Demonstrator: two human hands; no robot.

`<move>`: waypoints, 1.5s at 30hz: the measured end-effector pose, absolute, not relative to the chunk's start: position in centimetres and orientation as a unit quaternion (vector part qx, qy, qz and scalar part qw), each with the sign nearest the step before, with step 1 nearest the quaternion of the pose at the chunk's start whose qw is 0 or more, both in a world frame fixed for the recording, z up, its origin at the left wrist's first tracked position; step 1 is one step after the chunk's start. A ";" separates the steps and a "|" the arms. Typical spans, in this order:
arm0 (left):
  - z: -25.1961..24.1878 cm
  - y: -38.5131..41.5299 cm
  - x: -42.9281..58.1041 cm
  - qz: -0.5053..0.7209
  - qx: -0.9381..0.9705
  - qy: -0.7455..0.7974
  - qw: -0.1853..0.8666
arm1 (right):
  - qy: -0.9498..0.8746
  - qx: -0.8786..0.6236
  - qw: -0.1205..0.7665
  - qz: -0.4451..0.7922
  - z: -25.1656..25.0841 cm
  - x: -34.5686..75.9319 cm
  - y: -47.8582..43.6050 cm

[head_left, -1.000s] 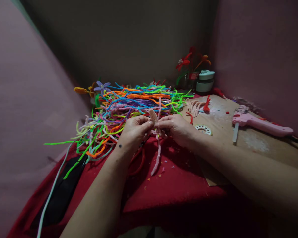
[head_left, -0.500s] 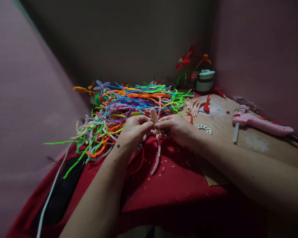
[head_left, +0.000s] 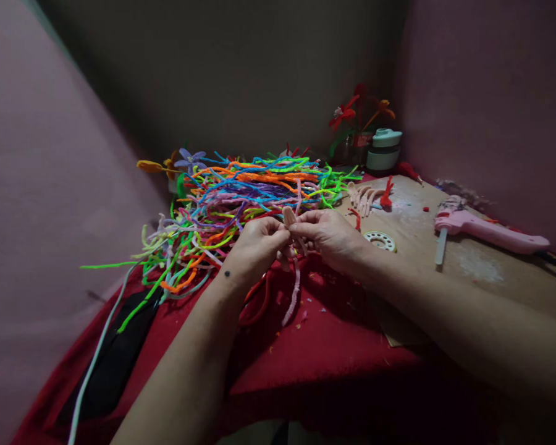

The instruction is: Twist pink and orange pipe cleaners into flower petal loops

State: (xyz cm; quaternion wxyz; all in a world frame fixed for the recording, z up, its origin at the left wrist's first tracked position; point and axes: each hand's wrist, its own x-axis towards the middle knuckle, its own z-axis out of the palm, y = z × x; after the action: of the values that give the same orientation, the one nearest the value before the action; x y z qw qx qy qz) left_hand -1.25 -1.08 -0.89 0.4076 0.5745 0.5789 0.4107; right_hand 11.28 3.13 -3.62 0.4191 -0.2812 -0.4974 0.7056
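A peach pipe-cleaner petal [head_left: 288, 216] stands up between the pinched fingertips of my left hand [head_left: 265, 240] and my right hand [head_left: 324, 231]. Both hands are closed on it and nearly touch each other; my fingers hide its lower part. Under the hands a pale pink pipe cleaner [head_left: 293, 300] lies on the red cloth [head_left: 324, 358]. Beside my left wrist are the red handles [head_left: 261, 309] of a tool, mostly covered. Behind the hands lies a heap of coloured pipe cleaners [head_left: 259, 179].
On a brown board [head_left: 408, 191] at the right lie a pink glue gun [head_left: 491, 232], a white round disc with holes [head_left: 380, 241] and several peach petals [head_left: 364, 199]. A mint-lidded jar [head_left: 383, 150] stands behind. At left are a black flat object [head_left: 106, 364] and a pale cable [head_left: 92, 371].
The peach petal has tipped and dropped slightly as my fingers shift on it. My right hand has turned a little, its fingers now curling over the petal from the right.
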 end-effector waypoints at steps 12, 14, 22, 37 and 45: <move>-0.9 -1.1 -1.6 0.426 0.557 0.522 0.486 | -0.547 -0.253 0.419 0.679 -3.6 11.4 3.2; -0.7 -1.2 -1.5 0.418 0.569 0.532 0.467 | -0.552 -0.276 0.422 0.664 -3.5 11.3 3.1; 0.0 -1.8 -0.6 0.402 0.575 0.570 0.427 | -0.498 -0.272 0.398 0.721 -3.7 11.1 3.3; -0.2 -1.8 -1.4 0.407 0.558 0.539 0.481 | -0.504 -0.208 0.358 0.758 -3.6 11.5 3.3; -0.6 -1.3 -2.1 0.420 0.552 0.527 0.491 | -0.498 -0.195 0.359 0.765 -4.0 11.5 3.8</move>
State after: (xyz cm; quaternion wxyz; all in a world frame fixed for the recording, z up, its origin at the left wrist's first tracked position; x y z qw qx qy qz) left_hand -2.09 -1.27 -0.62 0.4905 0.5524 0.5274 0.4196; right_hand 11.54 3.78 -3.98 0.3586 -0.1948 -0.4977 0.7653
